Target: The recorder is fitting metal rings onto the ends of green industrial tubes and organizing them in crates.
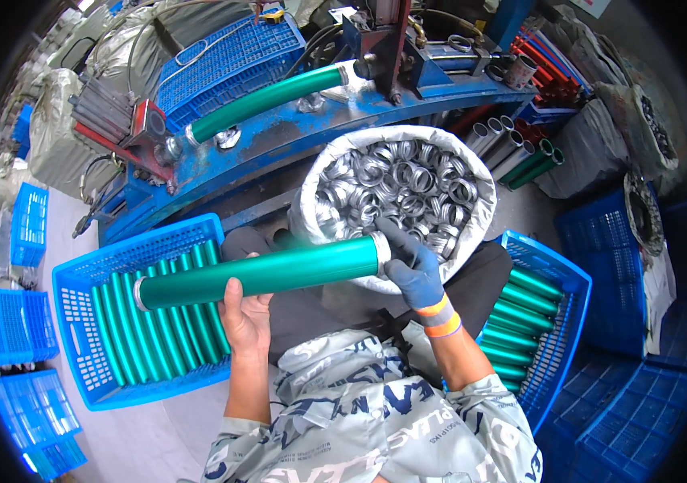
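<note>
A green metal tube (279, 274) with a silver ring on each end lies level across my lap, held in both hands. My bare left hand (245, 314) is closed around its middle from below, thumb on the near side. At the tube's right end my right hand (414, 266), in a blue-grey glove with an orange cuff, grips the silver end ring (380, 253). Just beyond it stands a white-lined tub (309, 201) heaped with loose silver rings (408, 181). Another green tube (267, 101) sits between the two ends of the blue machine (239, 169).
Blue crates hold green tubes on my left (66, 322) and my right (573, 322). An upturned blue crate (231, 64) stands behind the machine. Grey and green tubes (512, 149) are stacked at the far right. More blue crates (14, 314) line the left side.
</note>
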Available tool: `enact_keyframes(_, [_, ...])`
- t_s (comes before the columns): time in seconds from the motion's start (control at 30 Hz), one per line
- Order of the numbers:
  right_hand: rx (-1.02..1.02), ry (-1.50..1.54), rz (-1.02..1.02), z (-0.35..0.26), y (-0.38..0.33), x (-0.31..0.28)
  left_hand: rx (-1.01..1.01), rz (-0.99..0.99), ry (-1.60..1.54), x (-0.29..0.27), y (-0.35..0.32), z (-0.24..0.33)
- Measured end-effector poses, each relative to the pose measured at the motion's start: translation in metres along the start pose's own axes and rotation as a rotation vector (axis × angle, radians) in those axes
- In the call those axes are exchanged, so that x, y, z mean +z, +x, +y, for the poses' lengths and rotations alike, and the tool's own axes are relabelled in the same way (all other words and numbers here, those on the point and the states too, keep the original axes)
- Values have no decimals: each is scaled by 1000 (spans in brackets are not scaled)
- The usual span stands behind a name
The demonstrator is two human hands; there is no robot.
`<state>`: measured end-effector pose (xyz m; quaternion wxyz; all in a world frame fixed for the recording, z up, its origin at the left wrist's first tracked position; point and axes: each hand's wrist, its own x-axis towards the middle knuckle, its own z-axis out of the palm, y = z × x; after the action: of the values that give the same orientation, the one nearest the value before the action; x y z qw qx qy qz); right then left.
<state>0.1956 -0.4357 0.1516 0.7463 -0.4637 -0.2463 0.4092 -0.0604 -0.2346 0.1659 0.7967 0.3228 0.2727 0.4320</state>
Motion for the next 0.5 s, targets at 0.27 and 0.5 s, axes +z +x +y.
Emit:
enact_keyframes(0.27, [222,-105,81,-12,8,1,-8,-14,44,-9,8,-16])
enact_keyframes(0.5, [47,-165,-182,-1,67,-17,-21,-10,-107,-23,28,-6])
